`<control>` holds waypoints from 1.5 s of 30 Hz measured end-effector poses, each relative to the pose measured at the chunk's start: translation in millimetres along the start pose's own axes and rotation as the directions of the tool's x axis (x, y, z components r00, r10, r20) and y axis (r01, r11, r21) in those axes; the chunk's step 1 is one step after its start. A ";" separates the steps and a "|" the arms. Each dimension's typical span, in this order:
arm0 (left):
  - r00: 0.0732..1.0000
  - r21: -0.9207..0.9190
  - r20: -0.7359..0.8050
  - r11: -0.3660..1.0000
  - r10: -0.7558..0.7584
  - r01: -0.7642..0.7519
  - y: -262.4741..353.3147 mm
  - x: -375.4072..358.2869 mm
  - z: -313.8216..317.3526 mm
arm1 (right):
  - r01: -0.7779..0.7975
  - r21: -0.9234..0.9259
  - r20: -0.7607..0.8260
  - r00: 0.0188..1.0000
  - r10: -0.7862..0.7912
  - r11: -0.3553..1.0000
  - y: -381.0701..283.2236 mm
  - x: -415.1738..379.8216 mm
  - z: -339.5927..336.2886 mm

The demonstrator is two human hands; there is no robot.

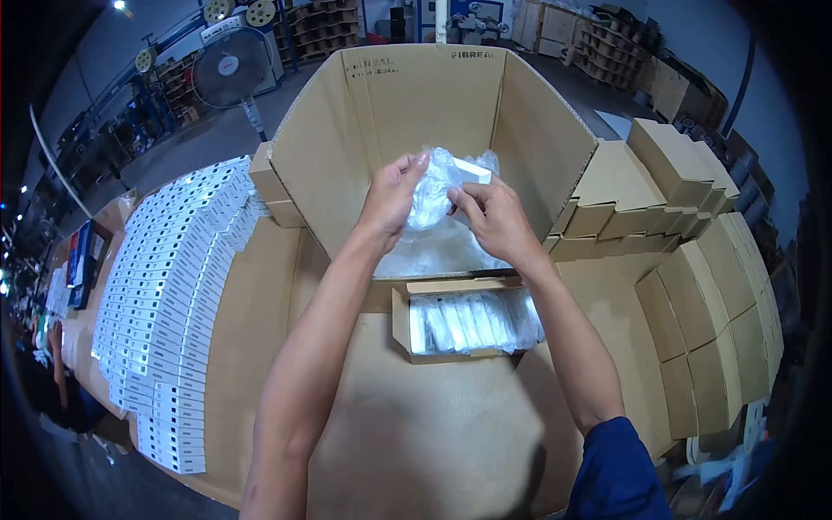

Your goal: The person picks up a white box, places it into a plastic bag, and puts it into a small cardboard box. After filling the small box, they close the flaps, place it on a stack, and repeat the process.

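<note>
Above the large open carton [364, 113], both of my hands hold a crinkled clear plastic bag [431, 201]. My left hand [390, 198] is closed on the bag's left side, its thumb on top. From the right, my right hand [496, 217] pinches the bag's edge between thumb and fingers. A small white box-like piece [472, 171] shows right by the right-hand fingers; whether it sits inside the bag is not clear. Below my hands, a long open cardboard box [400, 325] holds a row of several plastic-wrapped items [468, 321].
Stacked white labelled boxes [173, 269] line the left of the cardboard-covered table [416, 425]. Brown cartons [693, 325] stand piled on the right, with more [667, 169] behind. More clear plastic [442, 251] lies in the large carton. A fan [230, 69] stands beyond.
</note>
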State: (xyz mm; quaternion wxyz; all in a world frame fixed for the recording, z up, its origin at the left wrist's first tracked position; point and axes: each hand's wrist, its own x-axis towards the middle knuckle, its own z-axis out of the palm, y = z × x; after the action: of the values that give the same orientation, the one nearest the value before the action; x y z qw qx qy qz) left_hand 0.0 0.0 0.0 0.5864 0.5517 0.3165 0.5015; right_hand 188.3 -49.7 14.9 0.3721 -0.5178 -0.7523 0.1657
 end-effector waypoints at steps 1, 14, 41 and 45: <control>1.000 -0.154 0.008 0.988 -0.014 0.015 2.5 -5.8 6.1 | 0.092 -0.003 -0.057 0.994 -0.092 0.996 5.3 -1.4 1.3; 0.909 0.181 -0.239 0.935 0.342 -0.304 -13.3 2.3 13.0 | 0.035 -0.056 -0.353 0.934 -0.053 0.998 -13.6 -11.2 16.0; 0.941 0.592 -0.257 0.805 0.223 -0.029 33.6 -64.8 11.7 | 0.248 0.240 -0.419 0.899 -0.130 0.939 -35.0 -40.8 -19.0; 0.763 0.555 -0.396 0.795 0.511 -0.244 42.0 -131.4 33.8 | -0.027 0.161 -0.393 0.915 0.089 0.987 -75.2 -91.9 -12.0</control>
State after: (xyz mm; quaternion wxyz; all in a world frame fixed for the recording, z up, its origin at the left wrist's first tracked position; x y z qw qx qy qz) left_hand -17.8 -139.0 23.1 0.2063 0.5712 0.4552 0.6512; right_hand 164.9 -165.0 35.0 0.5508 -0.5328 -0.6302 0.1245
